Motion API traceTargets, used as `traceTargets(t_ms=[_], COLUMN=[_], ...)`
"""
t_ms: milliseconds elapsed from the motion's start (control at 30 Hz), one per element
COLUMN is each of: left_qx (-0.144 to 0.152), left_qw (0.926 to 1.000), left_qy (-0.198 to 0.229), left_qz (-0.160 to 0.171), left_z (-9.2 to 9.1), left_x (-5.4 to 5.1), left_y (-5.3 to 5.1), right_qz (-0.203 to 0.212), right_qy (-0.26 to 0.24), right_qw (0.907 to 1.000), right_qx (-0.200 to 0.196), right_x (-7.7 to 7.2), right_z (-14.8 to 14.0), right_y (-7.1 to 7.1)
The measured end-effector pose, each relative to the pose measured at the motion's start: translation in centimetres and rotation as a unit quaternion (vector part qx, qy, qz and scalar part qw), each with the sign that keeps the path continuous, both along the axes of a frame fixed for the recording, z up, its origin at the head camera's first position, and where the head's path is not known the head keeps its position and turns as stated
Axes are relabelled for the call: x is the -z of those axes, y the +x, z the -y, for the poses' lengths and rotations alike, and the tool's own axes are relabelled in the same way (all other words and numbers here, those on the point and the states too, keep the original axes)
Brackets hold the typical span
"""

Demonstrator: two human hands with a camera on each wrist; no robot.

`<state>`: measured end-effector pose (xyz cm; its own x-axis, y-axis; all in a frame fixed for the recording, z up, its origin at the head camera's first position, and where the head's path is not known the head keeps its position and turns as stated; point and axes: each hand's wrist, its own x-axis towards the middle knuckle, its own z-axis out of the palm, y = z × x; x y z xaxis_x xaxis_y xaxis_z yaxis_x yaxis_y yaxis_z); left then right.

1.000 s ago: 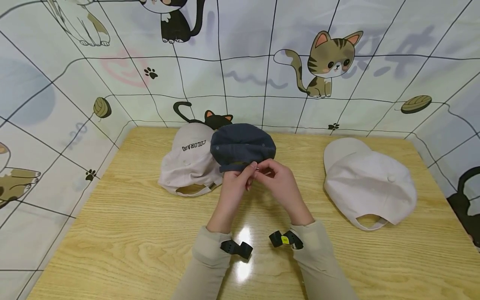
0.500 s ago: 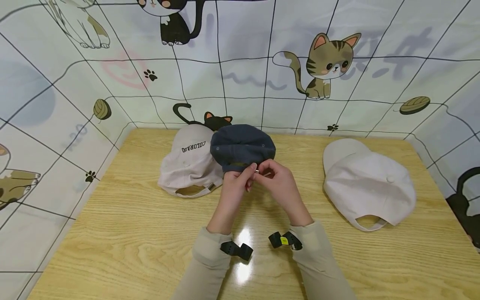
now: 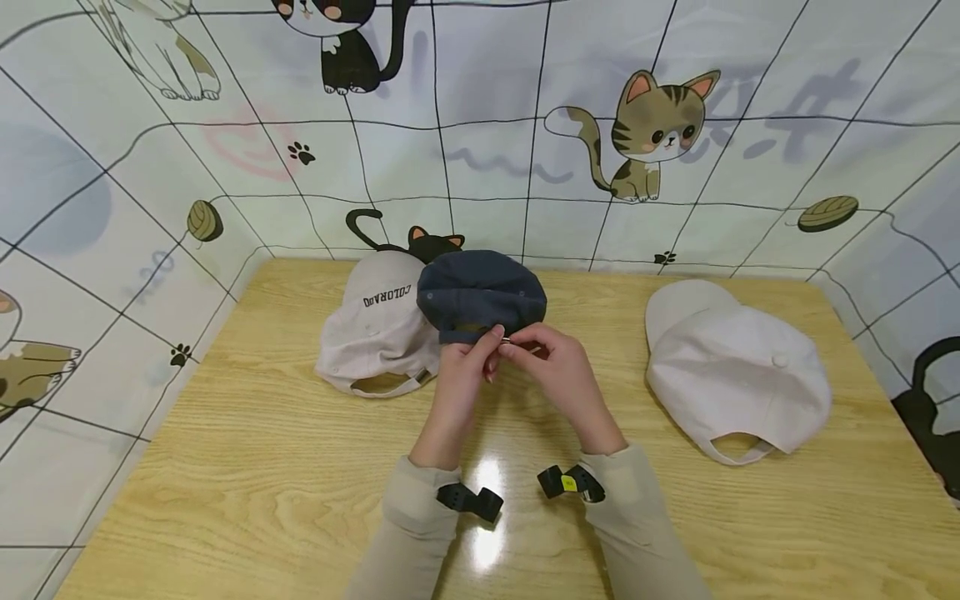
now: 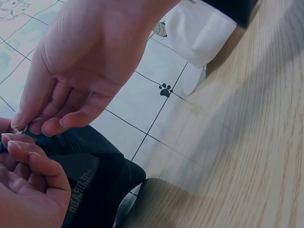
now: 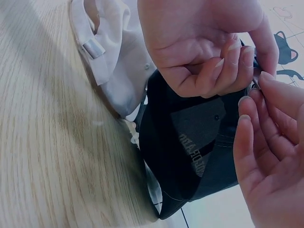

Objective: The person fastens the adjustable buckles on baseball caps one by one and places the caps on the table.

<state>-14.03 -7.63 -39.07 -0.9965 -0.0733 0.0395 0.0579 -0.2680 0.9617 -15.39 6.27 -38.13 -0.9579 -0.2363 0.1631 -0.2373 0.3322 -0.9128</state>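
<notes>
A dark navy baseball cap (image 3: 482,287) is held up at the back of the table, its rear opening and strap facing me. My left hand (image 3: 459,375) pinches the cap's back strap between thumb and fingers. Opposite it, my right hand (image 3: 558,365) pinches the strap end at a small metal buckle (image 3: 506,340). In the left wrist view, the fingertips of both hands meet around that small metal piece. From the right wrist, the navy cap (image 5: 190,128) shows faint lettering on its front. My fingers hide most of the strap.
A pale cap (image 3: 382,329) marked COLORADO lies left of the navy one, close against it. Another white cap (image 3: 738,367) lies at the right, its strap opening towards me. Behind the wooden table (image 3: 300,492) hangs a cat-patterned cloth (image 3: 487,150).
The navy cap and both hands have shifted slightly left. Both hands keep their pinch at the strap and buckle, with small finger movements. The other caps lie as before.
</notes>
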Motion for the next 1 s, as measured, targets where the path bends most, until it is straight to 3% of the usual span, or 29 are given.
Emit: traceTargets(t_ms=[233, 367, 500, 600, 1000], left_qx=[0.005, 0.000, 0.000, -0.002, -0.032], left_qw=[0.9996, 0.9995, 0.9996, 0.9994, 0.9979], left_qy=[-0.012, 0.000, 0.015, 0.014, 0.012], left_qz=[0.027, 0.031, 0.023, 0.031, 0.055], left_z=[-0.4, -0.4, 0.1, 0.2, 0.0], left_x=[0.4, 0.3, -1.5, -2.6, -3.2], left_y=[0.5, 0.5, 0.4, 0.9, 1.1], right_qz=[-0.002, 0.003, -0.015, -0.025, -0.010], right_qy=[0.022, 0.013, 0.000, -0.004, 0.002], right_qw=[0.9991, 0.9996, 0.9999, 0.9994, 0.9989], right_qx=[0.036, 0.026, -0.007, -0.024, -0.045], right_x=[0.3, 0.3, -0.1, -0.1, -0.6], right_z=[-0.4, -0.4, -0.2, -0.4, -0.5], right_y=[0.4, 0.4, -0.3, -0.2, 0.0])
